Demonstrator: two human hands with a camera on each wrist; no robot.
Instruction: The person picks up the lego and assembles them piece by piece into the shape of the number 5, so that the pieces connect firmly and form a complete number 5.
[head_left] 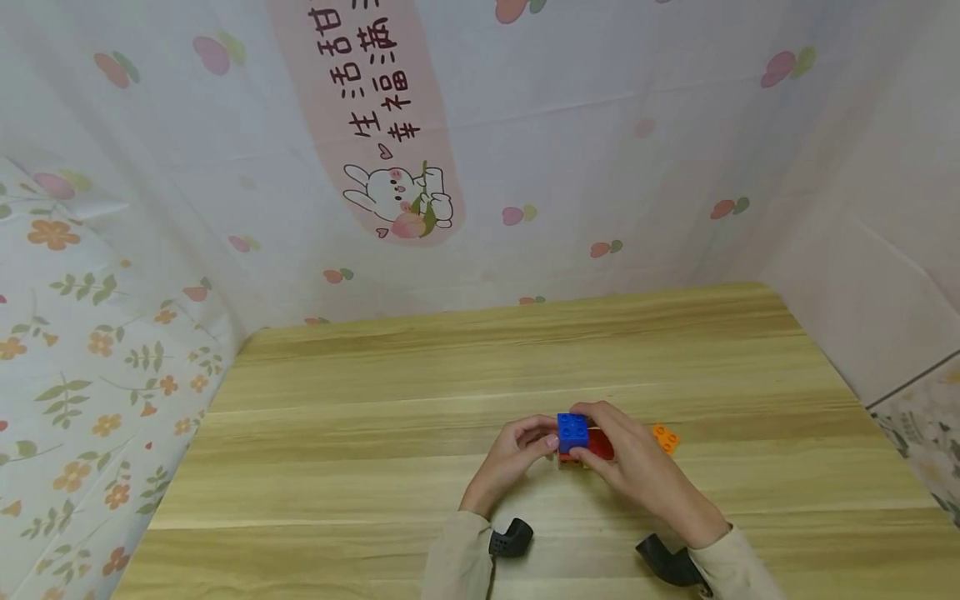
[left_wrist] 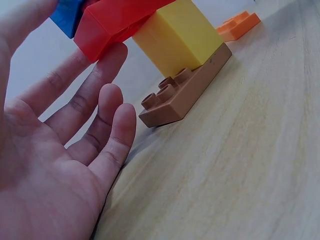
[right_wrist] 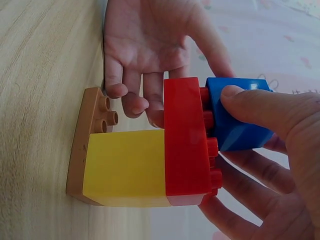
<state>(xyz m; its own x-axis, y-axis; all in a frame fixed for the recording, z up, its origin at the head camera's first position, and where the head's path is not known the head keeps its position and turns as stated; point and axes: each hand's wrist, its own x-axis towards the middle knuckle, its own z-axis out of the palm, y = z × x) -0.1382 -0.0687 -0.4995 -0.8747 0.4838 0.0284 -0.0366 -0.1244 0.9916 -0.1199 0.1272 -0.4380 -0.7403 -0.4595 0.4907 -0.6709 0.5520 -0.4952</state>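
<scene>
My right hand (head_left: 645, 467) pinches a blue toy brick (head_left: 572, 433) between thumb and fingers. This brick is over the left end of a red brick (right_wrist: 185, 140), whose studs show in a narrow gap between the two. Under the red brick's other end stands a yellow block (right_wrist: 125, 167), on a brown studded plate (right_wrist: 80, 145) lying on the table. My left hand (head_left: 510, 458) is at the left of the stack, its thumb close to the blue brick. In the left wrist view its fingers (left_wrist: 82, 105) are relaxed, one fingertip right at the red brick's underside.
An orange studded piece (head_left: 666, 438) lies on the wooden table (head_left: 337, 467) just right of my right hand. Black curved fittings (head_left: 512, 538) sit at both wrists. A printed cloth (head_left: 562, 167) hangs behind the table, with more cloth at the sides.
</scene>
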